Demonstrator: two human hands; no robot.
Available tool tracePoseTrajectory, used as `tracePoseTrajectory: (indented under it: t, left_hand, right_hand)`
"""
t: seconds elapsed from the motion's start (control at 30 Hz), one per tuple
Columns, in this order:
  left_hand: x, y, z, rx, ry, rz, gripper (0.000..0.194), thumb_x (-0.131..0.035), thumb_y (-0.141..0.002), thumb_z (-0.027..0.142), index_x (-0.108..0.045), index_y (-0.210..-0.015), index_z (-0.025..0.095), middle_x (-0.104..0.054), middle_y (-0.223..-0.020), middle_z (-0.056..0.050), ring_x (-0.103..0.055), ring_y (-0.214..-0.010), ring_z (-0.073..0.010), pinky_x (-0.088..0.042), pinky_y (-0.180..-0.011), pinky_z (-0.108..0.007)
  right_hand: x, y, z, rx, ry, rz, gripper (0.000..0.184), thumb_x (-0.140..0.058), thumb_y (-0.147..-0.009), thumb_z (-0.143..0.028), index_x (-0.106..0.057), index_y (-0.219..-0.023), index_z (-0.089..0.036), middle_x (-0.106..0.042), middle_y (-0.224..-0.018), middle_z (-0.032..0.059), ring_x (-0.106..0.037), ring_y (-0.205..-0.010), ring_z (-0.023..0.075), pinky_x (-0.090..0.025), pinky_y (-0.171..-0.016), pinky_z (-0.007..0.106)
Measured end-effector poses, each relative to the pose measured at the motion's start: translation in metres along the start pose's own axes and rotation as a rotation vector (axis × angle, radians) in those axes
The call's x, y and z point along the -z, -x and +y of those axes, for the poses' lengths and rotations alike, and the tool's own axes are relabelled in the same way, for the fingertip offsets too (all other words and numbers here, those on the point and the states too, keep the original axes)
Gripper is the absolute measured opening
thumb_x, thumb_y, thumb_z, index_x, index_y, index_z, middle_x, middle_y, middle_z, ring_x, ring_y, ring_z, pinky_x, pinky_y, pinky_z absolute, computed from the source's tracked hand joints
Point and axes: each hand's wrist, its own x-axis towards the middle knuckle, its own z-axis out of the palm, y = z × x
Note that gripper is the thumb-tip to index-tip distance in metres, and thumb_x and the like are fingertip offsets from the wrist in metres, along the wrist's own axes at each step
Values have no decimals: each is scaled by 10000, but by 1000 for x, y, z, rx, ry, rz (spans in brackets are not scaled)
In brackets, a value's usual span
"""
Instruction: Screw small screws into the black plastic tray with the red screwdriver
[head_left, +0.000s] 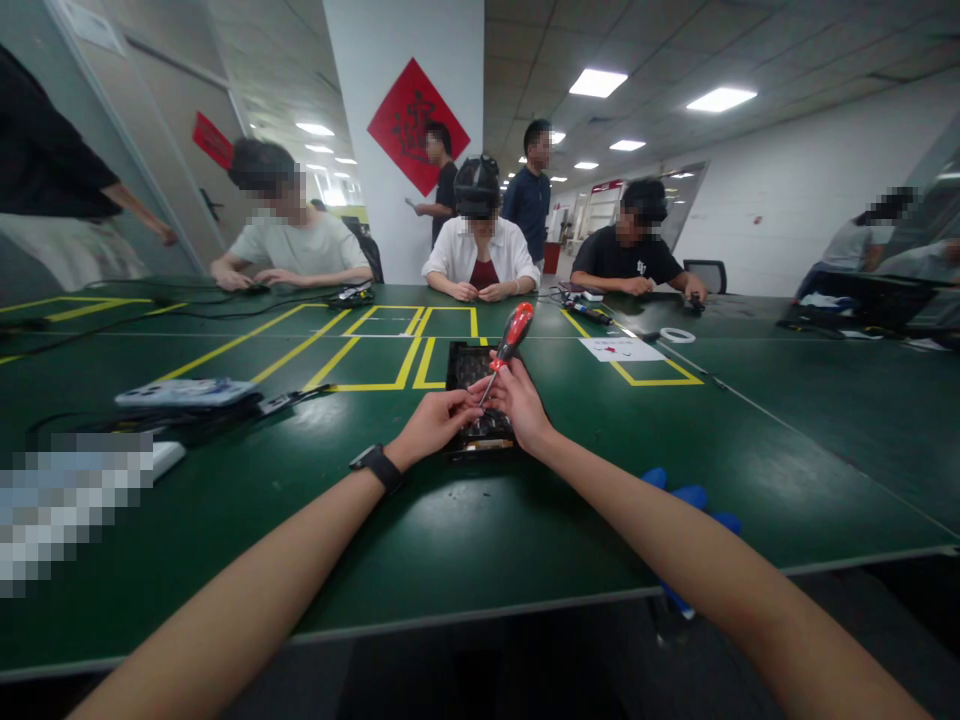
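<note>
A screwdriver (pixel 514 333) with a red and black handle slants upward over a shallow black tray-like case (pixel 459 360). My right hand (pixel 521 408) grips it where the handle meets the metal shaft, the handle sticking up above the fingers. Close to the shaft's lower end, my left hand (pixel 442 420) is pinched; whatever lies between its fingertips is too small to make out. Both hands are above the case and hide much of its inside, where dark clear plastic shows. A black watch (pixel 377 467) is on my left wrist.
On the green table (pixel 570 540), a phone-like slab (pixel 184 392) and black cables lie left. A printed paper sheet (pixel 621 349) and a white ring (pixel 678 336) are at right. Blue-handled things (pixel 690 495) lie partly behind my right forearm. Several people sit across the table.
</note>
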Motion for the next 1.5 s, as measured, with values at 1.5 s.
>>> tracePoseTrajectory:
  t: [1.5]
  left_hand:
    - [-2,-2,-9,25,157,-106,335,-539,-805,429,-653,-794,115,-580,-668,-8,-482,-610,-106,-365,-585,-227]
  right_hand:
    - [2,1,0,-14,-76,-54,319,-448,-873,-406,-420,-1145,-242,-634,-709,-12,-606,-595,114,-490,-527,232]
